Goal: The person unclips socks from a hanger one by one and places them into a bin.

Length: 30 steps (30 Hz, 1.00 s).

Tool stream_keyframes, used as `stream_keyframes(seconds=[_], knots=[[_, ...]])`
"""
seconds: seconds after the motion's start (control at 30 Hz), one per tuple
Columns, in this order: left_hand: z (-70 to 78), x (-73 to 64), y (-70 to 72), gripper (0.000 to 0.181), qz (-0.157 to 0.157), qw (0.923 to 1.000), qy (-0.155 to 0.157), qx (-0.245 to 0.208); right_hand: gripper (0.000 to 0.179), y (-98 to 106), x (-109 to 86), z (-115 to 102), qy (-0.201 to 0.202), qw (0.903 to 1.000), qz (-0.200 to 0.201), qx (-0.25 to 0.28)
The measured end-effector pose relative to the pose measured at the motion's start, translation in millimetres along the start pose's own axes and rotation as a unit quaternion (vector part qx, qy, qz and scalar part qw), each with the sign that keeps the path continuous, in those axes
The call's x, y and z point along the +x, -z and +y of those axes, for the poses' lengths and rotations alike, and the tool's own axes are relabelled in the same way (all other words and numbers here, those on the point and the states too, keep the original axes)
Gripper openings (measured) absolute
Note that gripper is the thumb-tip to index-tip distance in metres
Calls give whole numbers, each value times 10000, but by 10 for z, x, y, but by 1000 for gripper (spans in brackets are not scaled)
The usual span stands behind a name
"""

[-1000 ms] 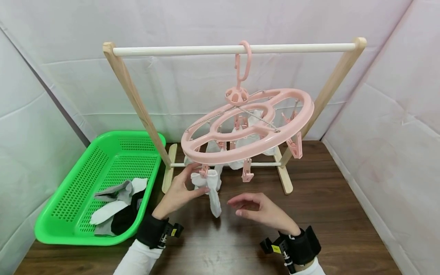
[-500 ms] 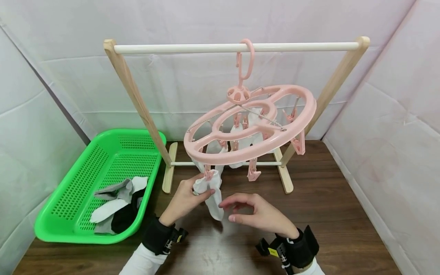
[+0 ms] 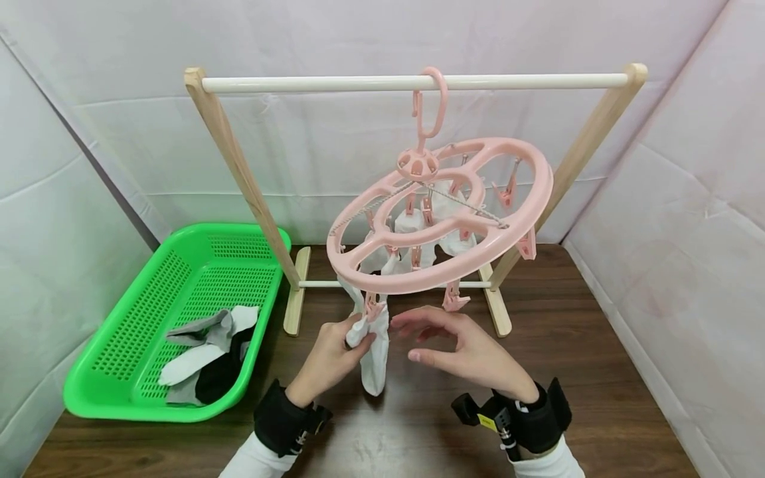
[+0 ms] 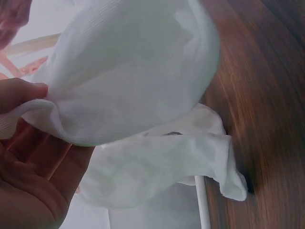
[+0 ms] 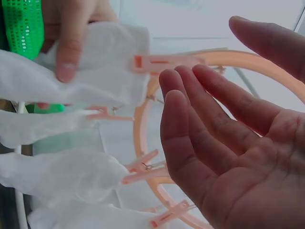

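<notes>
My left hand [image 3: 329, 358] pinches a white sock [image 3: 375, 362] by its upper part, thumb on the near side. A pink clip [image 3: 373, 309] on the front of the round pink hanger [image 3: 412, 284] grips the sock's top edge, seen in the right wrist view as a clip [image 5: 167, 62] on the cuff. The sock's foot hangs down. To the right, my right hand [image 3: 469, 345] hovers with fingers loosely bent and nothing between them, apart from the sock. More white socks [image 5: 66, 176] hang from clips behind.
The hanger hooks on a white rod [image 3: 323, 84] of a wooden stand [image 3: 239, 172]. At the left, a green basket [image 3: 233, 285] holds grey, white and black socks [image 3: 197, 362]. A pink clip [image 3: 454, 299] without a sock hangs above my right hand.
My left hand has drawn the sock slightly right and down. The hanger has shifted right and turned, tilting more. My right hand moved left towards the sock, then up and right again.
</notes>
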<state>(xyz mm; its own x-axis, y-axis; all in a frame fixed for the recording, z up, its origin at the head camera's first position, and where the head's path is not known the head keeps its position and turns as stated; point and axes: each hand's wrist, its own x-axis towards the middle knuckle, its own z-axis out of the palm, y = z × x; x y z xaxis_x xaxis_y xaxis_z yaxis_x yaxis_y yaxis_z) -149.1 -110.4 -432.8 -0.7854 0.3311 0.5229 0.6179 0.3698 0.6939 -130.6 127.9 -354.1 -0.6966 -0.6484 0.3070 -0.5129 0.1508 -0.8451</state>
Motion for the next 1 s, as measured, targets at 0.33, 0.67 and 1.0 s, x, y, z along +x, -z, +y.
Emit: stream_keyframes(seconds=[0.33, 0.67, 1.0], knots=[[98, -53, -104, 12, -68, 9999, -79, -37, 46, 84, 76, -16, -677, 9970, 379, 11], [148, -89, -250, 12, -308, 9987, -402, -114, 50, 91, 178, 17, -745, 9960, 499, 47], [177, -71, -283, 14, -429, 9981, -421, -125, 44, 186, 299, -77, -367, 9951, 301, -868]])
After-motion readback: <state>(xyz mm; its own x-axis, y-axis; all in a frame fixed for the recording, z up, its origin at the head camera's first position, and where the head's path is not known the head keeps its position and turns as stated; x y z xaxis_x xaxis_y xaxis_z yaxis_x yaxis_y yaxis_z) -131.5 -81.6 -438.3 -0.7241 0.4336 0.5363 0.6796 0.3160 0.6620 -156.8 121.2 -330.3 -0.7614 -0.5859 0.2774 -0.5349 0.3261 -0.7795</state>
